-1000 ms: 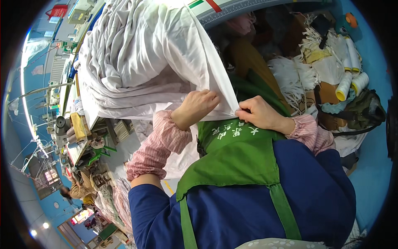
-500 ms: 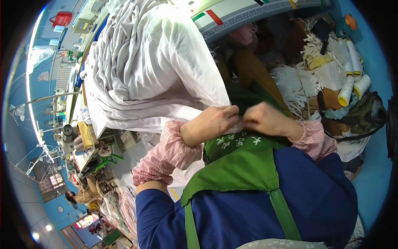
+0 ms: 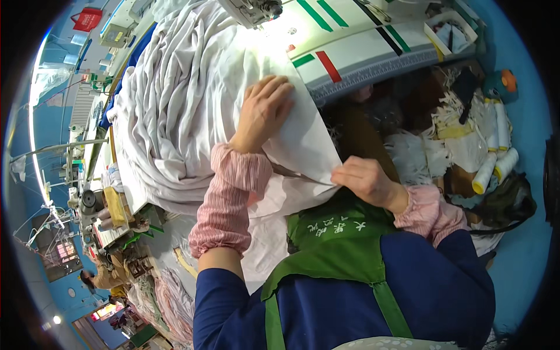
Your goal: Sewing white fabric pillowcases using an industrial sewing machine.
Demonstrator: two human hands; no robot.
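Note:
A large heap of white fabric (image 3: 192, 111) lies gathered over the sewing table, with one flat edge hanging toward my lap. My left hand (image 3: 265, 114) rests palm down on the fabric, fingers stretched forward near its right edge. At the corner of that edge, my right hand (image 3: 364, 179) pinches the cloth between thumb and fingers, just above my green apron (image 3: 332, 233). Beyond my left hand is the head of a sewing machine (image 3: 254, 10), lit by a bright lamp.
A ruler strip (image 3: 379, 73) runs along the table's front edge, beside green, black and red tape marks. A small open box (image 3: 450, 34) stands at the far right. Below lie thread cones (image 3: 494, 169), white scraps (image 3: 408, 154) and a dark bag (image 3: 507, 204). Another person (image 3: 108, 271) is at the far left.
My left hand has left the fabric's corner and moved forward onto the cloth. My right hand now holds the corner, slightly lower. The view has shifted, showing more of the table and machine.

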